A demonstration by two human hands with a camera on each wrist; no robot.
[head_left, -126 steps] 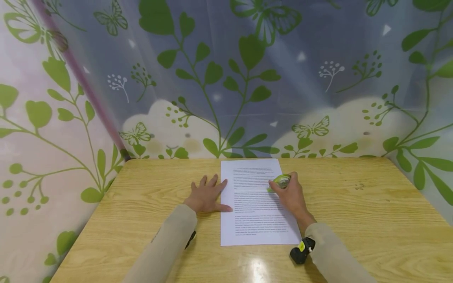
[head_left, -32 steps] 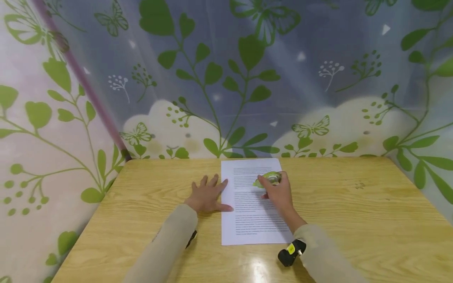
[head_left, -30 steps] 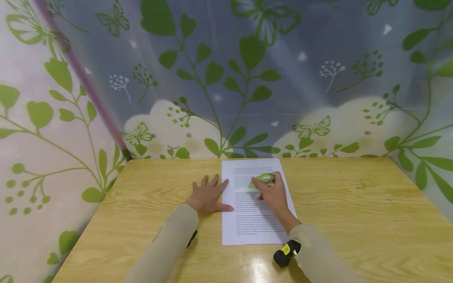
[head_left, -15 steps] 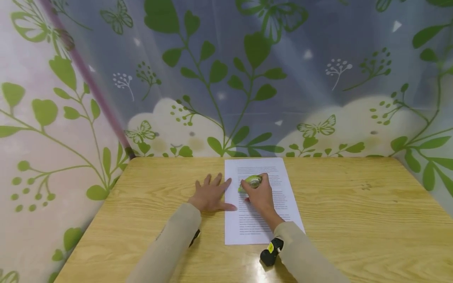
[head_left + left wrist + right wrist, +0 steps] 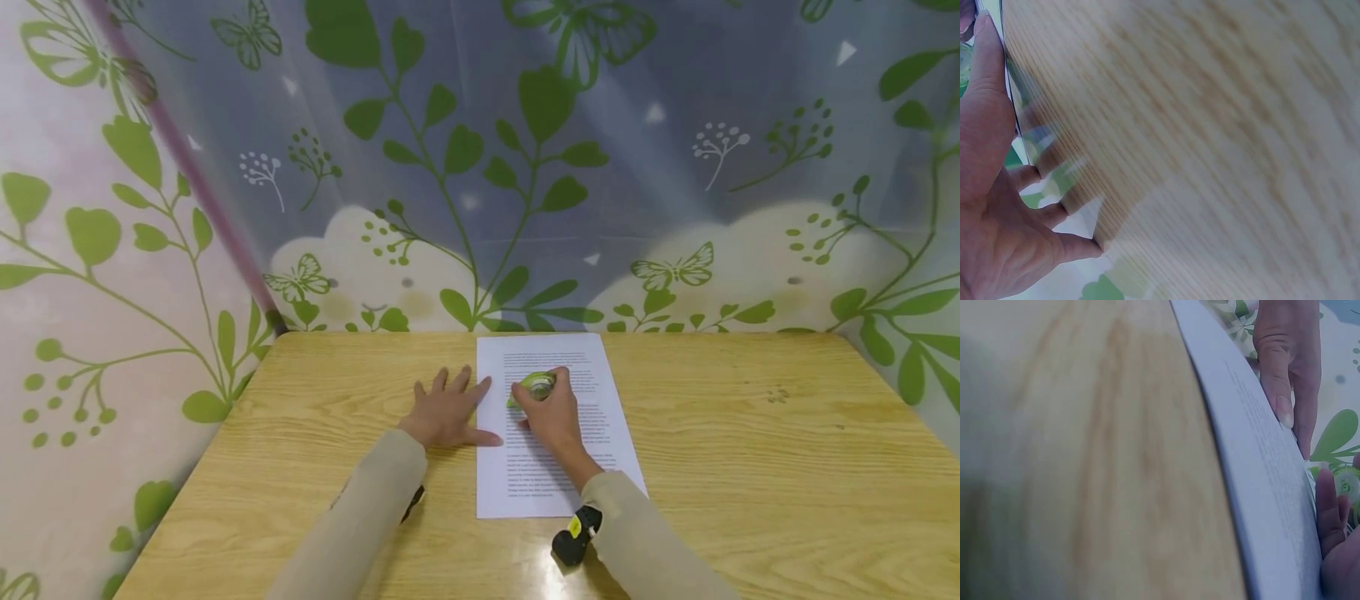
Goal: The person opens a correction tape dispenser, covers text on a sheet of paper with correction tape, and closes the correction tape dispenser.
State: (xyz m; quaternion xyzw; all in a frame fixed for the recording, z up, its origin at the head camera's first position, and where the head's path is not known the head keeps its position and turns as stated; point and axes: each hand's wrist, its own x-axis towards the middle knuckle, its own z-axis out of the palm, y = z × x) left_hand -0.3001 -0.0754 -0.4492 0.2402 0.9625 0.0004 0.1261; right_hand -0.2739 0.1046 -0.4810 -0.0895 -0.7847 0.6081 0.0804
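A sheet of printed paper (image 5: 558, 492) lies on the wooden table. My right hand (image 5: 551, 417) grips a green correction tape (image 5: 537, 385), with a clear window over its reel, between thumb and fingers. Its tip is at the left part of the printed lines in the upper half. In the right wrist view the correction tape (image 5: 1349, 482) shows partly behind the fingers. My left hand (image 5: 448, 412) lies spread on the table, its thumb and forefinger on the paper's left margin. In the left wrist view the left hand's (image 5: 997, 219) fingertips touch the table.
The wooden table (image 5: 750, 467) extends to both sides of the paper, with a small dark mark (image 5: 777, 396) at the right. A leaf-patterned curtain (image 5: 420, 150) hangs along the table's back edge and left side. Each wrist wears a black camera, such as the right one (image 5: 573, 542).
From the text's right side, my right hand has carried the correction tape left across the paper, stopping near the left margin in the last half second. My left hand has stayed put.
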